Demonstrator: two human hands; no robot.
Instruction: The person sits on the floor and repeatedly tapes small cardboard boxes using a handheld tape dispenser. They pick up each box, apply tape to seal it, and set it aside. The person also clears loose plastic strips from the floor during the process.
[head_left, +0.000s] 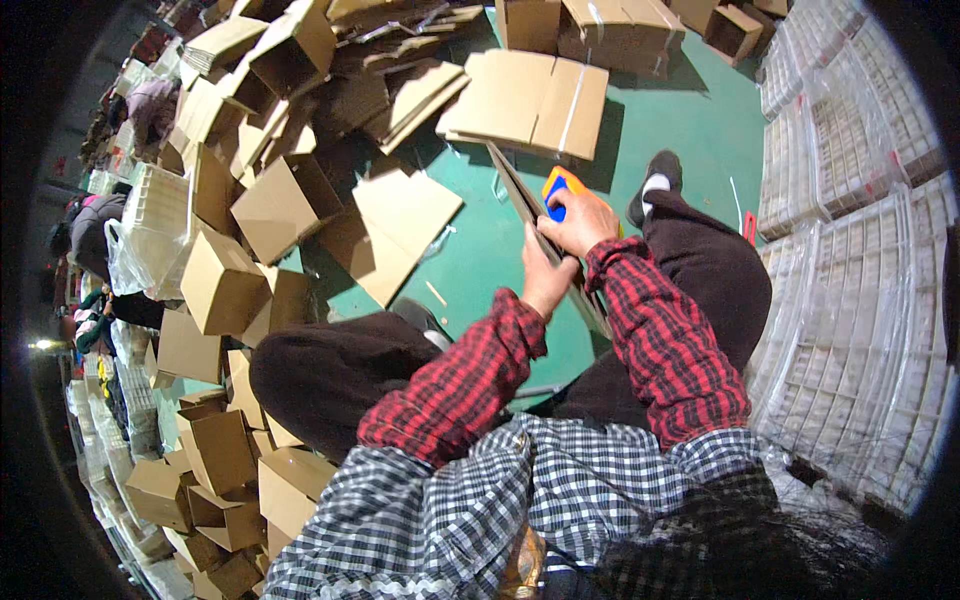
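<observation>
Between my knees a folded cardboard carton (514, 178) stands on edge, seen almost edge-on. My left hand (546, 276) grips its near part, with the thumb over the edge. My right hand (583, 223) is closed around an orange and blue tool, which looks like a tape dispenser (559, 184), held against the carton's right side. My right fingers hide part of the tool. Beyond my hands lies a stack of flattened cartons (517, 97) with a white strap across it. To the left, an opened-out cardboard sheet (401, 214) rests on the green floor (480, 247).
Made-up cardboard boxes (225, 281) are heaped along the left. More flattened cartons (622, 30) stand at the far end. Plastic-wrapped white crates (840, 300) are stacked on the right. A person (101, 232) bends at the far left, near more crates.
</observation>
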